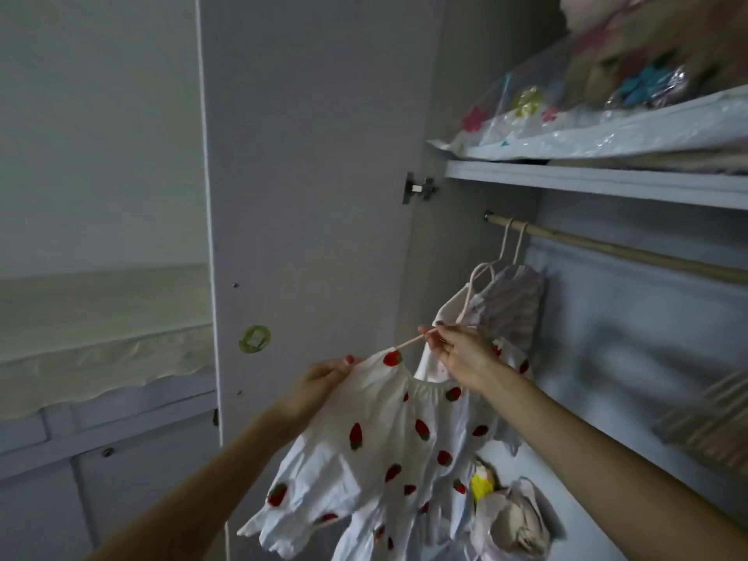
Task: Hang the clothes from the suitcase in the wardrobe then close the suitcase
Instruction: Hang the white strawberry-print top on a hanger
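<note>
A white dress with red strawberries (pixel 384 451) hangs in front of the open wardrobe, on a pink hanger (pixel 409 342) whose left arm pokes out of the shoulder. My left hand (pixel 319 382) grips the dress's left shoulder. My right hand (pixel 457 354) pinches the hanger near the neckline. The hanger's hook rises toward the wooden rail (pixel 615 249); I cannot tell whether it is on the rail. A striped garment (pixel 510 305) hangs on the rail just behind. The suitcase is out of view.
The wardrobe door (pixel 315 196) stands open at the left, with a green sticker (pixel 254 338). A shelf (pixel 599 182) above the rail holds plastic-wrapped bedding. Spare hangers (pixel 712 423) lie at the right. A plastic bag (pixel 510 516) sits on the wardrobe floor.
</note>
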